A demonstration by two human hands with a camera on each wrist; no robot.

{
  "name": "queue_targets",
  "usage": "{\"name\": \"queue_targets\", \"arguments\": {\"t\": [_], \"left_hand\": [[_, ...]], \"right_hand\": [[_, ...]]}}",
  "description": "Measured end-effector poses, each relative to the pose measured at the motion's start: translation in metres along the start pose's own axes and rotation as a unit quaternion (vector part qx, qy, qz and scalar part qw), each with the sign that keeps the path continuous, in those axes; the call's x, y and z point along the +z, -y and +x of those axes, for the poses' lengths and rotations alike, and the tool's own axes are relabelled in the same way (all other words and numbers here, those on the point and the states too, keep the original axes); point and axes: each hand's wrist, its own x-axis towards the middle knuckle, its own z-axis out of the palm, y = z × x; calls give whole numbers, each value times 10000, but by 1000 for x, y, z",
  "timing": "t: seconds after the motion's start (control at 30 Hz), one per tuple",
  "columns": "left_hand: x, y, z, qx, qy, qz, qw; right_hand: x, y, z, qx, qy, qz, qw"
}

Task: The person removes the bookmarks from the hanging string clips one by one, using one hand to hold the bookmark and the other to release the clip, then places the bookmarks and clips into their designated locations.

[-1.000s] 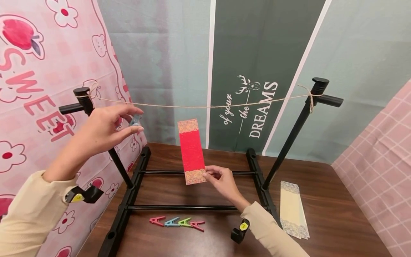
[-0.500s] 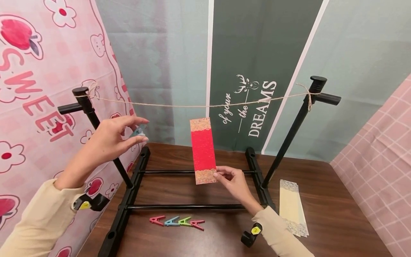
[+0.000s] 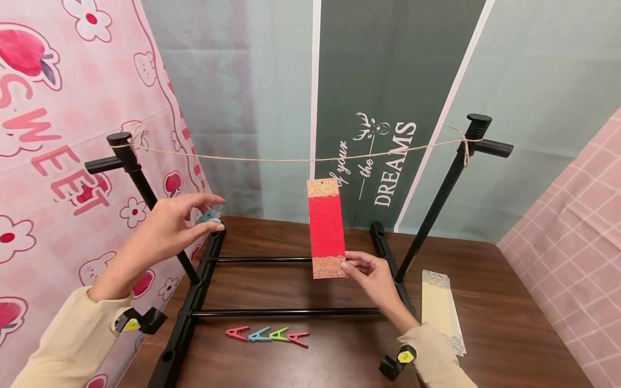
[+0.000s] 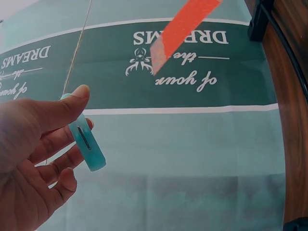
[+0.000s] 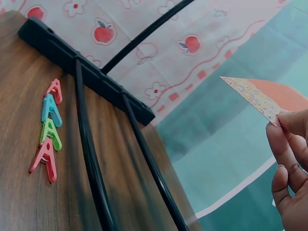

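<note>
My left hand (image 3: 172,231) pinches a blue clothespin (image 3: 210,214) between thumb and fingers, left of centre and below the string. The left wrist view shows the same clothespin (image 4: 87,139) as translucent teal. With thumb and fingertips my right hand (image 3: 371,275) holds a red card (image 3: 327,226) with patterned gold ends by its lower right corner. The card stands nearly upright, a small hole near its top edge, which lies just below the twine (image 3: 271,160). In the right wrist view the right hand (image 5: 293,163) grips the card's patterned end (image 5: 252,98).
A black rack (image 3: 291,312) carries the twine between its left post (image 3: 140,183) and right post (image 3: 439,202). Several clothespins (image 3: 267,335) lie in a row on the wooden table (image 3: 349,355). Cream cards (image 3: 435,307) lie stacked at the right.
My right hand has carried the red card to the right along the twine. My left hand, with the clothespin, has come down and slightly right.
</note>
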Motion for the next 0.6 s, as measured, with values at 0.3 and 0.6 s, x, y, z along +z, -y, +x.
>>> {"name": "queue_targets", "arguments": {"t": [0.3, 0.6], "left_hand": [[8, -3, -8, -357, 168, -423, 9983], [20, 3, -12, -208, 16, -398, 9990]], "right_hand": [[-13, 2, -10, 333, -243, 102, 9991], [-25, -17, -26, 238, -473, 190, 9984]]}}
